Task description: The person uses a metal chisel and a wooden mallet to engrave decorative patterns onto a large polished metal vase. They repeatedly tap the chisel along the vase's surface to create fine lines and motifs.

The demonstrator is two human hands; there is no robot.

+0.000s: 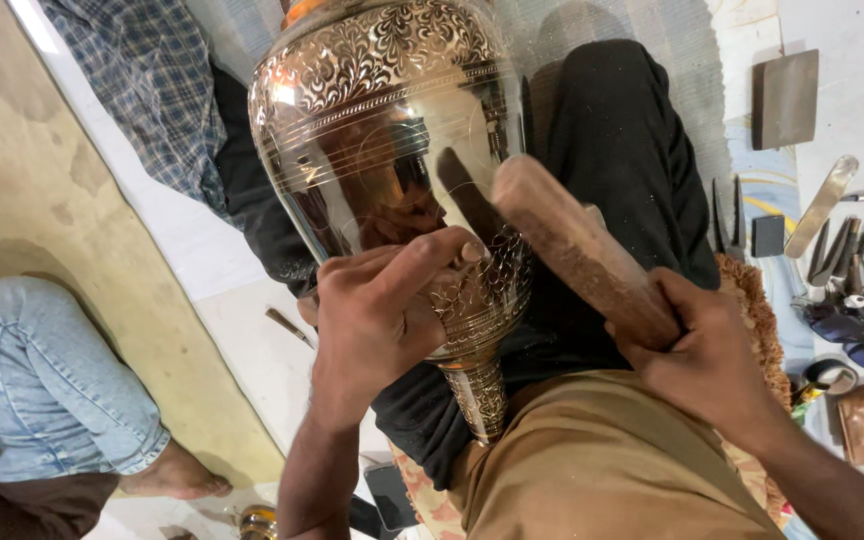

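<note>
at the far left another person's jeans leg (47, 375) and bare foot (177, 480) rest on the floor (102, 190), apart from the work. a thin metal tool (289, 326) lies loose on the pale floor just beside the left hand.

the left hand (372, 315) is closed, fingers pinched around what seems a small punch held against the vase (392, 170); the tool itself is mostly hidden under the fingers, so its tip cannot be made out. the vase, polished and engraved with scrollwork, lies tilted across the dark-clothed lap, its narrow neck (479, 395) pointing down toward the person, its body reaching up and away.

the right hand (697, 345) is wrapped tight round the lower end of a wooden mallet (577, 245), whose head stands raised just above the left fingers, close to the vase wall but seemingly not touching.

by my reading the step in hand is engraving the band near the neck, stroke by stroke. the next move calls for a short, light blow landing squarely on the punch, clear of the thumb, with the vase kept from rolling on the lap.

at the far right, files and small tools (837, 250) lie scattered on the floor.
</note>
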